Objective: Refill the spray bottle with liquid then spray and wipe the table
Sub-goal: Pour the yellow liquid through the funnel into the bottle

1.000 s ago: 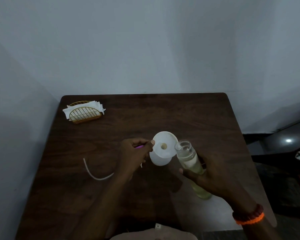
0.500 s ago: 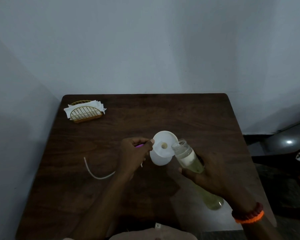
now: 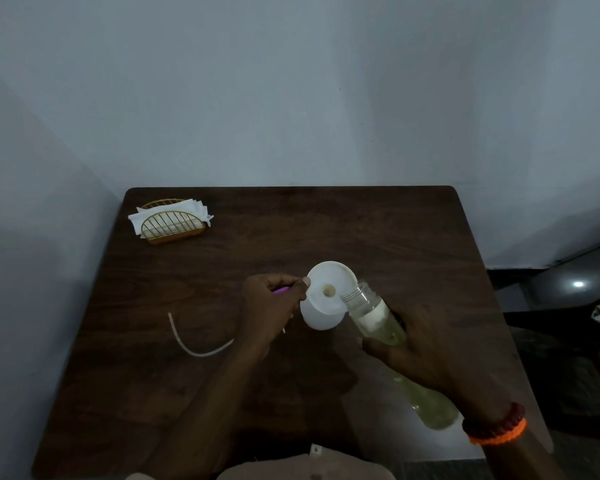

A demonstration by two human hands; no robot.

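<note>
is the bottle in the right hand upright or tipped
Tipped: the bottle leans with its open mouth over the white funnel, base raised toward the right hand.

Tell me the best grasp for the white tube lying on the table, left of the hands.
Pinch the white tube from above at the bottom of its curve. It lies flat on the table, thin and bent into a hook, so only a fingertip pinch across its width fits; its far end is free, its near end passes behind the left forearm.

On a dark wooden worktop [image 3: 378,230], the left hand [image 3: 269,306] pinches the rim of a white funnel [image 3: 326,294] and holds something purple. The right hand [image 3: 426,355] grips a clear bottle [image 3: 378,318] of pale yellowish liquid, tilted with its open mouth over the funnel's edge. A napkin holder [image 3: 172,225] stands at the far left corner, and a white tube [image 3: 194,344] lies near the left arm.
</note>
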